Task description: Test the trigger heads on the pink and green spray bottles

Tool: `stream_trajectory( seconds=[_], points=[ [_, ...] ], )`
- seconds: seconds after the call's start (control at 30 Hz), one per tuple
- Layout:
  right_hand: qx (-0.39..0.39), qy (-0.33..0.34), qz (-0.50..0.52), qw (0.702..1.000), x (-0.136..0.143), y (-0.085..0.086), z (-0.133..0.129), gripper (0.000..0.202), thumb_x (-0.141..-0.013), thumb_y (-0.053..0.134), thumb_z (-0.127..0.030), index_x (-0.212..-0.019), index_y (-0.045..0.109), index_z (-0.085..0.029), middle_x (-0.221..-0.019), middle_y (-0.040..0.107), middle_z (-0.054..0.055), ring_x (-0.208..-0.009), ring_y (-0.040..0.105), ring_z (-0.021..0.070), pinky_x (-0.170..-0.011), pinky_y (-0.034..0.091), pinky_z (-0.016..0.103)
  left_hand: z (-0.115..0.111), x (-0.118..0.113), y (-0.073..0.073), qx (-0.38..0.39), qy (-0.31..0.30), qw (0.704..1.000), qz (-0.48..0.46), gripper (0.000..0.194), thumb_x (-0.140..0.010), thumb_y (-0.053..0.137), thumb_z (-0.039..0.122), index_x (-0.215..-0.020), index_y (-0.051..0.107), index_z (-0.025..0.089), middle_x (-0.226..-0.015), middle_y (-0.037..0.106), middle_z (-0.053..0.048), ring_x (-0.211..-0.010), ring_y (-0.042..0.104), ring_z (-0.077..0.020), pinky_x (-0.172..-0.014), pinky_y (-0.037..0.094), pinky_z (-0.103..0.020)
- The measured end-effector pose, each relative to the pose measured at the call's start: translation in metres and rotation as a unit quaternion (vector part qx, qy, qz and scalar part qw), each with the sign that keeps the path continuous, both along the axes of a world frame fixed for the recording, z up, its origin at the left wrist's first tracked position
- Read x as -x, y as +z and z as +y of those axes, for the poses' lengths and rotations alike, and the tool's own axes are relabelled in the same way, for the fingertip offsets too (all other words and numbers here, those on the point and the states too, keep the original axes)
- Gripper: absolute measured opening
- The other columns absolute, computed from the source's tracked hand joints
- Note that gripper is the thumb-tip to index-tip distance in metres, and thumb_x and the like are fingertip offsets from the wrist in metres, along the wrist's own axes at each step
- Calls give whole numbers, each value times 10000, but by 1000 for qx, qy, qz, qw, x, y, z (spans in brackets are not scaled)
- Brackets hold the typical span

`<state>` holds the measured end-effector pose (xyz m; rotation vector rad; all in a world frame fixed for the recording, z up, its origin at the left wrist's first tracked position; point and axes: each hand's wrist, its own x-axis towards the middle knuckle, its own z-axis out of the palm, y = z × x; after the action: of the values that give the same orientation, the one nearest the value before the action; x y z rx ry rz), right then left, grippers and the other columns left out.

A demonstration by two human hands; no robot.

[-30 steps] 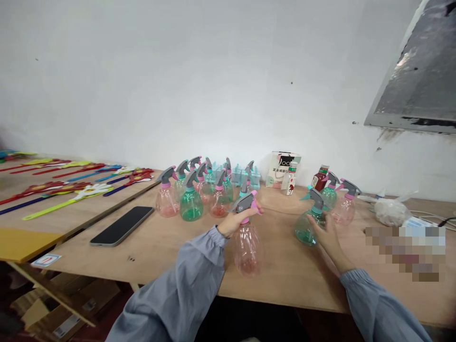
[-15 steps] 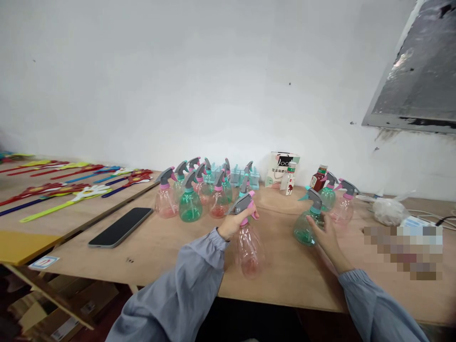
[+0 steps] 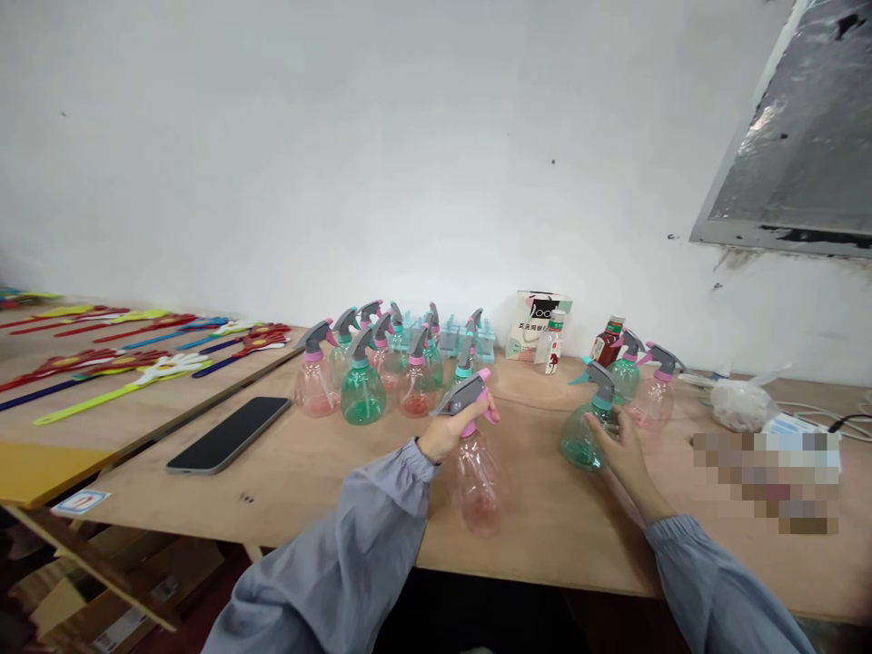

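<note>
My left hand is closed round the neck and trigger head of a clear pink spray bottle near the table's front edge. To the right, my right hand grips the side of a green spray bottle with a grey and teal head. Behind my left hand several pink and green spray bottles stand in a group. Two more, a green spray bottle and a pink spray bottle, stand just behind my right hand.
A black phone lies on the left of the wooden table. At the back stand a printed box, a small white-labelled bottle and a dark red bottle. Colourful hand-shaped sticks cover the left table; a plastic bag lies right.
The fingers of my left hand have shifted slightly at the trigger of the pink spray bottle, whose head looks a little turned. My right hand stays on the green bottle.
</note>
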<state>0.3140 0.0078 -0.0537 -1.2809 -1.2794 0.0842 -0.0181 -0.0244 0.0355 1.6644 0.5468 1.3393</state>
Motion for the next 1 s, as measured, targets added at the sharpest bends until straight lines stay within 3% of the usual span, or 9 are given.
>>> stream_trajectory(
  seconds=[0.1, 0.27, 0.33, 0.4, 0.5, 0.63, 0.8, 0.9, 1.0],
  points=[
    [3, 3, 1, 1000, -1, 0, 0, 543, -753, 647, -670, -1068, 618, -229, -1070, 677, 84, -1010, 631, 278, -882, 491, 455, -1, -5, -3, -12, 50, 998, 35, 396, -812, 632, 569, -668, 643, 200, -715, 677, -37, -737, 638, -189, -747, 508, -316],
    [9, 0, 4, 1000, -2, -1, -2, 549, -756, 651, -672, -1085, 616, -234, -1077, 676, 82, -1019, 628, 281, -893, 489, 468, 2, -22, -11, -75, 134, 984, 94, 330, -768, 727, 459, -969, 695, 199, -786, 681, -10, -619, 564, -138, -718, 494, -312],
    [8, -1, 4, 1000, -2, -1, -2, 541, -758, 655, -666, -1082, 618, -234, -1079, 676, 82, -1025, 626, 278, -896, 485, 464, 4, -28, -14, -92, 175, 976, 96, 400, -747, 753, 435, -1070, 668, 214, -880, 707, -28, -732, 633, -181, -807, 503, -347],
    [9, 3, 7, 1000, -2, 0, -2, 543, -754, 658, -666, -1077, 617, -231, -1080, 673, 83, -1017, 625, 277, -894, 483, 463, 6, -31, -17, -110, 207, 969, 78, 487, -729, 765, 398, -1160, 611, 230, -1061, 718, -67, -979, 674, -252, -950, 476, -401],
    [10, 9, 12, 1000, -2, 0, -2, 555, -741, 665, -670, -1071, 615, -226, -1078, 672, 85, -1016, 624, 282, -900, 480, 471, 5, -26, -22, -132, 229, 961, 84, 629, -700, 750, 361, -1263, 499, 236, -1283, 647, -125, -1238, 594, -326, -1092, 373, -496],
    [3, 9, 12, 1000, -1, 2, -2, 544, -727, 668, -674, -1035, 621, -229, -1054, 677, 82, -1024, 630, 287, -917, 475, 479, -10, -6, -35, -126, 219, 949, 191, 753, -696, 714, 390, -1344, 384, 196, -1380, 547, -194, -1320, 517, -389, -1107, 330, -594],
    [1, 16, 12, 1000, 1, 3, -3, 524, -732, 665, -666, -1031, 620, -238, -1053, 684, 78, -1012, 639, 281, -899, 483, 465, -24, 6, -64, -119, 144, 936, 298, 769, -763, 672, 366, -1412, 317, 155, -1363, 536, -230, -1288, 537, -402, -1073, 390, -621],
    [-2, 15, 10, 1000, 2, 3, -3, 528, -737, 660, -665, -1049, 619, -241, -1061, 687, 80, -1018, 639, 279, -905, 486, 466, -7, -12, -75, -150, 114, 946, 263, 774, -807, 681, 367, -1452, 307, 160, -1416, 502, -225, -1338, 507, -374, -1128, 390, -568],
    [4, 10, 5, 1000, 1, 3, -3, 533, -734, 652, -680, -1034, 620, -240, -1045, 683, 75, -1006, 638, 278, -910, 491, 474, 33, -50, -75, -156, 104, 956, 226, 798, -798, 711, 311, -1478, 322, 160, -1434, 491, -211, -1375, 478, -359, -1177, 357, -536]
  ],
)
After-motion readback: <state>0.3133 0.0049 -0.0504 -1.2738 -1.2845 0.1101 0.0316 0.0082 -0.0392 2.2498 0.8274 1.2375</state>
